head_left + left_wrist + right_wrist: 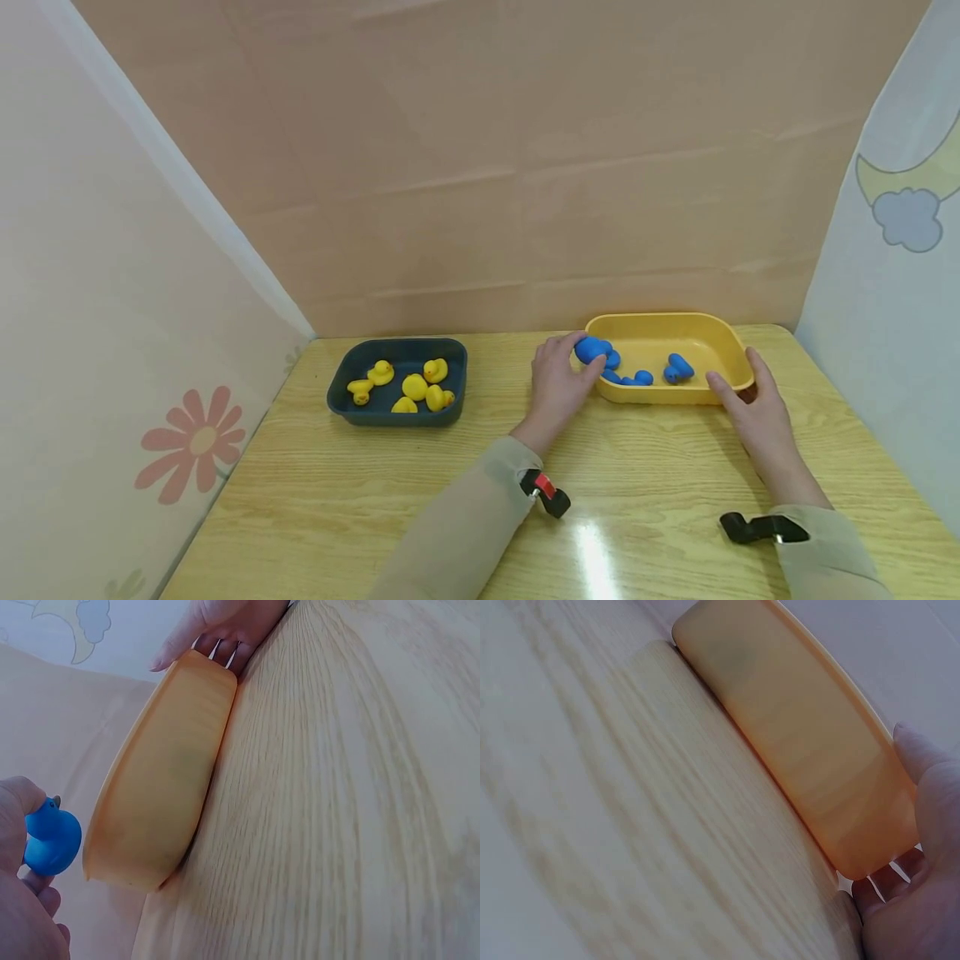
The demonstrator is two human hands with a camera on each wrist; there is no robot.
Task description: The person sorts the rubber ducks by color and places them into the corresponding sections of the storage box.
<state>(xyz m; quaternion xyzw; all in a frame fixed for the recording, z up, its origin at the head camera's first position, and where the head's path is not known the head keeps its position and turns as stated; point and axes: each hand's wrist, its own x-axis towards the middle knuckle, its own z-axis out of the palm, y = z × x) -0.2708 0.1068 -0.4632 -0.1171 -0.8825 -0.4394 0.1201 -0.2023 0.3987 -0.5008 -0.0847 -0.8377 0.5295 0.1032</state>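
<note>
My left hand (557, 382) pinches a blue rubber duck (590, 349) at the left end of a yellow plastic tray (660, 395). In the left wrist view this duck (55, 841) sits between thumb and fingers, beside the tray's end and apart from it. Several other blue ducks (678, 367) lie inside the tray, mostly toward its left and front. At the tray's right front corner, my right hand (767, 421) holds the tray. The right wrist view has the thumb up by the rim and the fingers (889, 881) curled at the end wall.
Left of my hands stands a dark blue-grey tray (397, 420) with several yellow rubber ducks (414, 387) in it. Both trays rest near the back of the wooden table (315, 492), before a brown paper-like backdrop (480, 208). Patterned white panels (892, 333) flank the table.
</note>
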